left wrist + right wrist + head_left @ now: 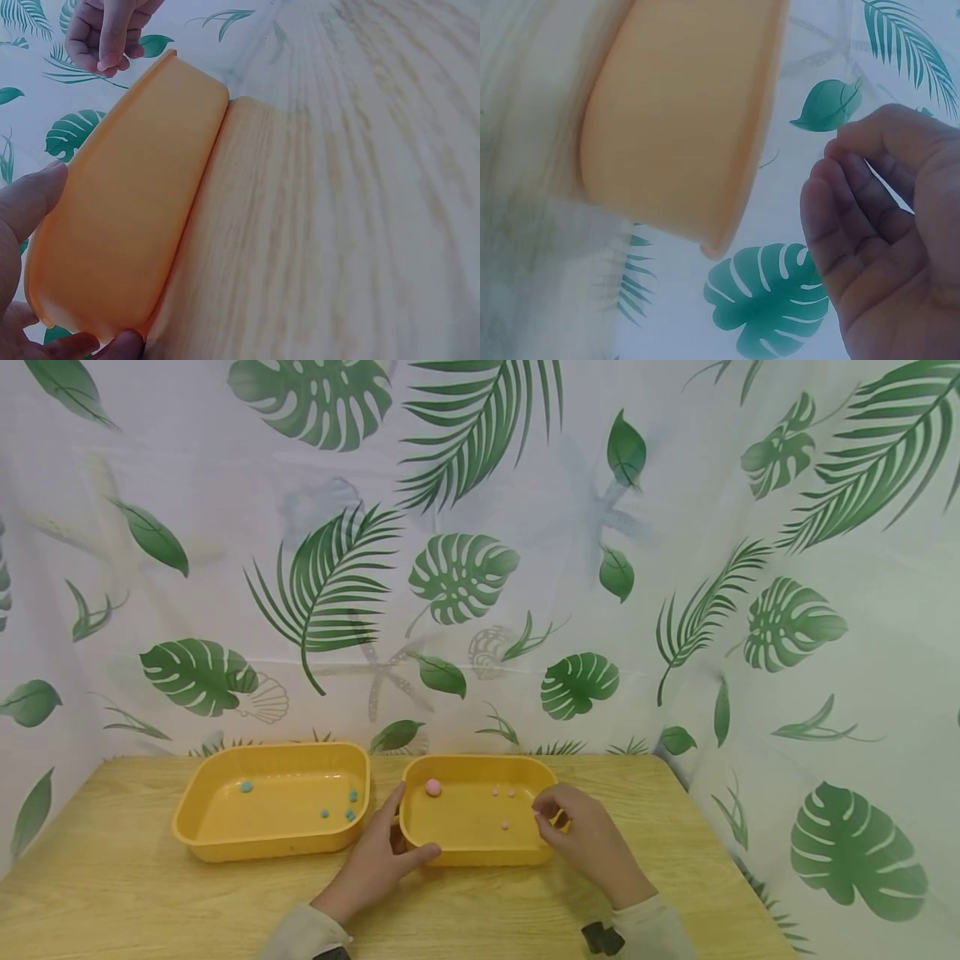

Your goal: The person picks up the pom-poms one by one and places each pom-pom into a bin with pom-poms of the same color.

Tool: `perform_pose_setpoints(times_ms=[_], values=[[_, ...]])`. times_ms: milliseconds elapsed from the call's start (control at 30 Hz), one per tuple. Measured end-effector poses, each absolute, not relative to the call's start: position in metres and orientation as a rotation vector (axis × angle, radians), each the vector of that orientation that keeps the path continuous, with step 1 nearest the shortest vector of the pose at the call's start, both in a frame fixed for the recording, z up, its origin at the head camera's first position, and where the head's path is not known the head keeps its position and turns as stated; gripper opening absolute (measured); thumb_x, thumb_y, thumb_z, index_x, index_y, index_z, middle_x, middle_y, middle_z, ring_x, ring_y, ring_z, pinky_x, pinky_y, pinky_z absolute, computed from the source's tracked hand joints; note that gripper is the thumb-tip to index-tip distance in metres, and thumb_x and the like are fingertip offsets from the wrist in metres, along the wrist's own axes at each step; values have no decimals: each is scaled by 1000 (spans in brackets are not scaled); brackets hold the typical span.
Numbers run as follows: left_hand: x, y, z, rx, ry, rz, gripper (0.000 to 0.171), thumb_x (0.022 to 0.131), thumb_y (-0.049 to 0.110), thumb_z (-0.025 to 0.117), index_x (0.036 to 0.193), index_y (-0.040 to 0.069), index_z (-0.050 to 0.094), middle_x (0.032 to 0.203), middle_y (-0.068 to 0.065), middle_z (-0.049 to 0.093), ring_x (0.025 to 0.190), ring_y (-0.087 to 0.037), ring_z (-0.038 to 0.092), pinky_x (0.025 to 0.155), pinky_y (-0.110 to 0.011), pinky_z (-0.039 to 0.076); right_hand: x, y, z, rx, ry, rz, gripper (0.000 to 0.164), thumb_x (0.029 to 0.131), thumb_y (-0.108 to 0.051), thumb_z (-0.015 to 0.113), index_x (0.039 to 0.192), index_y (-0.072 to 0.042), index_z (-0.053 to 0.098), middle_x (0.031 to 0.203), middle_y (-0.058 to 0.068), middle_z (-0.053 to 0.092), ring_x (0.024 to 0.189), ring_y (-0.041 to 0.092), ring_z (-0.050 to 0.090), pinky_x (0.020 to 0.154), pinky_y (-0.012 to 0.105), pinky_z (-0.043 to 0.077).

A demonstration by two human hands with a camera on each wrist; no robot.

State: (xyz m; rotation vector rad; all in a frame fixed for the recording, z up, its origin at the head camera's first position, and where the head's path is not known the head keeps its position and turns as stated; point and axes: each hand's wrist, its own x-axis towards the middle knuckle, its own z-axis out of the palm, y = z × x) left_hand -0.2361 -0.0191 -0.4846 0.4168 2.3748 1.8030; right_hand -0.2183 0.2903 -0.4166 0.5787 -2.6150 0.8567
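My left hand point(378, 856) holds the left end of a yellow plastic tray point(487, 858), thumb over the front rim and fingers round the side. Inside this tray lie a larger pink ball point(433, 787) at the back left and a few tiny pink balls point(505, 826) further right. Over its right end, my right hand point(592, 835) pinches a tiny pink ball point(537, 812) between thumb and index finger, mostly covered by the fingertips. From the left wrist view, the right hand point(112, 34) shows above the tray's far rim point(174, 54).
To the left stands a second yellow tray point(270, 847) holding several small turquoise balls point(325, 813). Both trays rest on a wood-grain table point(225, 910). Behind and to the right hangs a white leaf-print cloth point(465, 710).
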Motion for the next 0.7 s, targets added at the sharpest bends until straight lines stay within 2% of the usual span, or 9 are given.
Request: perform_pose_setpoints(times_ms=[300, 600, 700], values=[[-234, -19, -483, 414, 2378, 1805, 107, 91, 33, 82, 166, 8, 11, 163, -22, 33, 115, -25, 64, 91, -27, 53, -226, 298, -428, 543, -2546, 914, 21, 86, 6, 77, 94, -12, 71, 84, -9, 65, 76, 9, 62, 66, 29, 58], [-237, -17, -487, 403, 2331, 1841, 108, 90, 30, 83, 167, 10, 10, 165, -20, 31, 123, -27, 62, 94, -26, 53, -237, 301, -428, 518, -2603, 830, 15, 87, 1, 78, 93, -11, 70, 82, -7, 65, 75, 17, 63, 68, 30, 57], [-237, -17, -487, 403, 2346, 1831, 108, 90, 30, 83, 167, 10, 10, 164, -21, 32, 121, -27, 62, 93, -25, 52, -242, 302, -425, 527, -2636, 795, 14, 88, -1, 77, 93, -12, 69, 83, -7, 65, 76, 15, 62, 69, 29, 56]])
